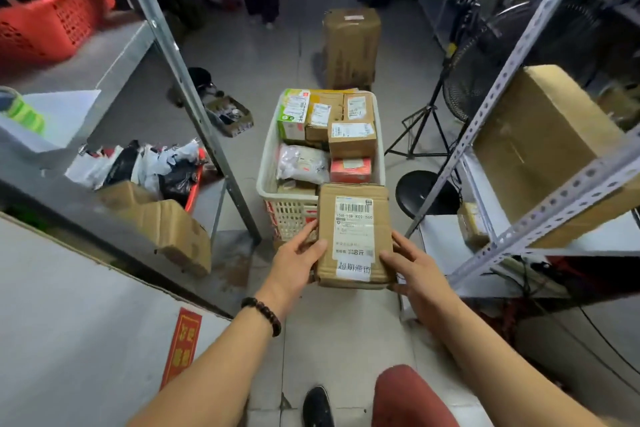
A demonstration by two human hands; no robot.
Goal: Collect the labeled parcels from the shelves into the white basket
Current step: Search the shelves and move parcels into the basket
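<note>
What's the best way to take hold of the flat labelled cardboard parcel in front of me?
Probably by its two long side edges, one hand from each side, as the left hand and right hand do: the cardboard parcel is broad, flat and lies label up.

The box (325, 236) carries a label (354, 229) reading "15H-159 K02-560" under a barcode. A strip (354, 269) at its near edge reads "超期滞留". Basket parcels' labels are too blurred to read.

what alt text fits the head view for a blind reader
Left hand and right hand hold a labeled cardboard parcel at the near end of a white basket full of parcels on the floor. Metal shelves stand either side.
</note>
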